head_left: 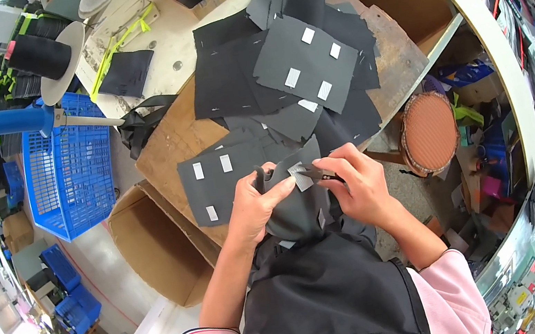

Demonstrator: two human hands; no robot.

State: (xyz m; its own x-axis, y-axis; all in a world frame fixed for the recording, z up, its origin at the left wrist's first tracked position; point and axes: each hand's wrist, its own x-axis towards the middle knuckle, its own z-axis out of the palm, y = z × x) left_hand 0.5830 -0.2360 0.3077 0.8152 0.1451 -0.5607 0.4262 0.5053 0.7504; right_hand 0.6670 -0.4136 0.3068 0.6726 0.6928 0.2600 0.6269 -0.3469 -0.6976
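Observation:
Over my lap, a dark grey fabric piece (295,217) hangs bent, gripped at its upper edge by my left hand (250,210). The left thumb presses beside a white rectangular patch (302,179) on it. My right hand (363,187) is closed round a small dark pointed tool (315,173), whose tip meets the patch; whether it is snips or tweezers I cannot tell. Left of my hands lies a flat fabric piece (215,192) with white patches. Farther off, another patched piece (304,56) rests on a loose heap of dark fabric pieces (225,79).
A cardboard sheet (172,140) lies under the fabric, above an open cardboard box (154,248). A blue basket (65,171) stands at the left, near a blue-and-cream bar (22,120). Right of me is a round stool (429,133). Thread cones (40,59) stand at the far left.

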